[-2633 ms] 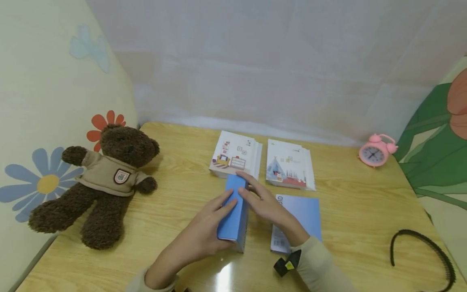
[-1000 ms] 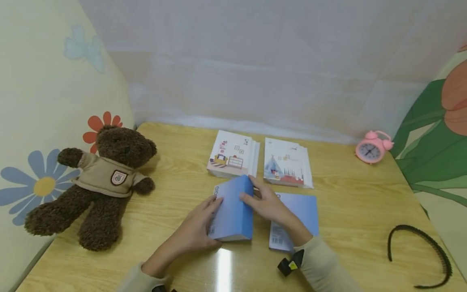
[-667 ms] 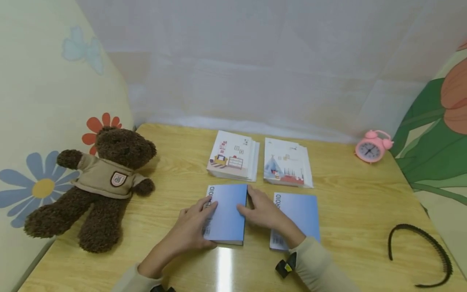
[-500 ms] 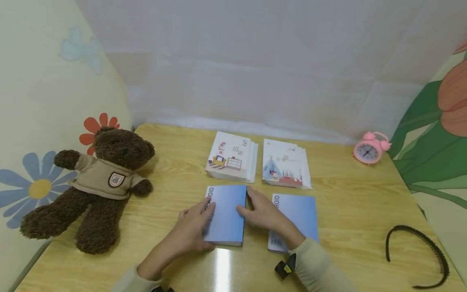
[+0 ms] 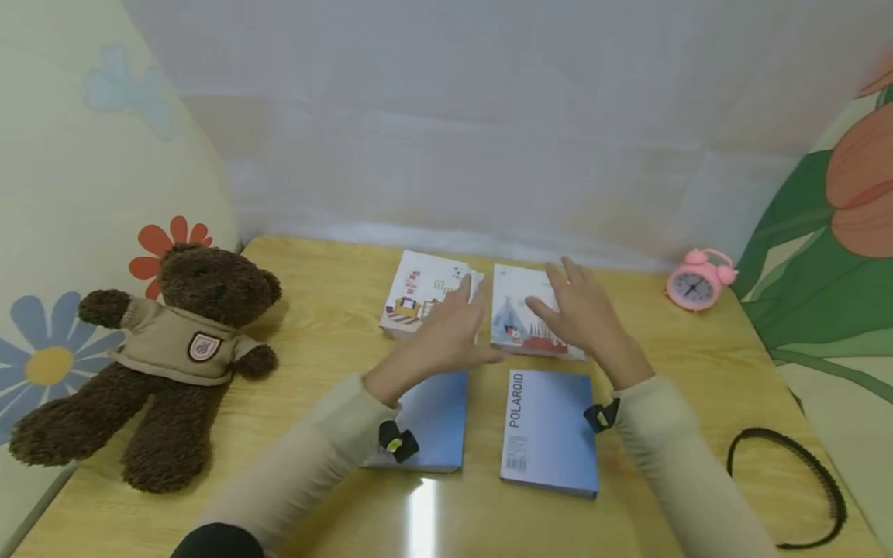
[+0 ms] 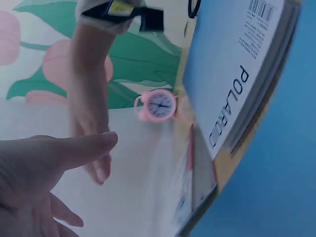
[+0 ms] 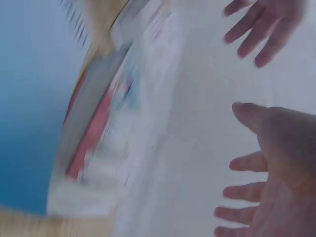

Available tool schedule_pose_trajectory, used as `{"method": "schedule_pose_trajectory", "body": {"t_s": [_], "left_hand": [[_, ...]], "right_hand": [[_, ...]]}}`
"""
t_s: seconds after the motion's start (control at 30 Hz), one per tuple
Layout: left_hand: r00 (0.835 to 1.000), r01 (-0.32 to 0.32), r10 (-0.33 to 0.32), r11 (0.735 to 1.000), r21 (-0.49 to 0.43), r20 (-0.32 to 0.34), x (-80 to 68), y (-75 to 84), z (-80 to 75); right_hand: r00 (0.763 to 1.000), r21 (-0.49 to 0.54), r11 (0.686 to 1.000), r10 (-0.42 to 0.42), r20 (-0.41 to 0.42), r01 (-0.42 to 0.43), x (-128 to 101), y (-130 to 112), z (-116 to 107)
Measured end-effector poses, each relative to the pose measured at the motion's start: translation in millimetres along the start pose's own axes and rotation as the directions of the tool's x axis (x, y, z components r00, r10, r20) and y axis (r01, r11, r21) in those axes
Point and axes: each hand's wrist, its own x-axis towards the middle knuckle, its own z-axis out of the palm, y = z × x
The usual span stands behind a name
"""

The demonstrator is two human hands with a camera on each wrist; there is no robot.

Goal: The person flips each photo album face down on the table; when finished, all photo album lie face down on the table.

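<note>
My left hand (image 5: 446,329) is over the left stack of white illustrated booklets (image 5: 408,298), its fingers extended and nothing in its grasp. Over the right stack of white booklets (image 5: 515,318), my right hand (image 5: 587,316) has its fingers spread and holds nothing. Both palms face inward in the right wrist view, where my right hand (image 7: 281,182) shows empty. A blue album (image 5: 443,418) lies flat below my left forearm, partly hidden by the wrist and sleeve. Beside it, a second blue album (image 5: 551,434) marked POLAROID lies flat near my right wrist.
A brown teddy bear (image 5: 184,356) in a beige shirt leans at the left side of the wooden table (image 5: 321,310). The pink alarm clock (image 5: 698,283) stands at the back right. A black headband (image 5: 826,473) lies at the right edge.
The left blue album was turned from its edge to lying flat, then both hands let go of it. They have since moved forward over the white booklets.
</note>
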Motion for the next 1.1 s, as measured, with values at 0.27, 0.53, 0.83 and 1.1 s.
{"method": "schedule_pose_trajectory", "body": {"t_s": [0.27,0.53,0.83,1.1], "left_hand": [[0.986,0.148,-0.147,0.989,-0.003,0.084,53.0,-4.8,39.1],[0.980,0.174,-0.170,0.984,-0.031,0.105,71.7,-21.4,62.9],[0.989,0.141,-0.139,0.989,-0.038,0.050,72.8,-22.9,76.0],[0.992,0.126,-0.114,0.957,-0.259,0.062,66.4,-18.3,67.1]], "right_hand": [[0.980,0.061,0.996,0.049,0.194,-0.062,52.6,45.5,18.1],[0.957,0.246,0.951,0.123,0.262,-0.189,70.0,81.0,40.8],[0.960,0.312,0.933,0.096,0.264,-0.179,68.7,86.1,42.3],[0.959,0.343,0.915,0.131,0.250,-0.214,71.0,77.2,43.0]]}}
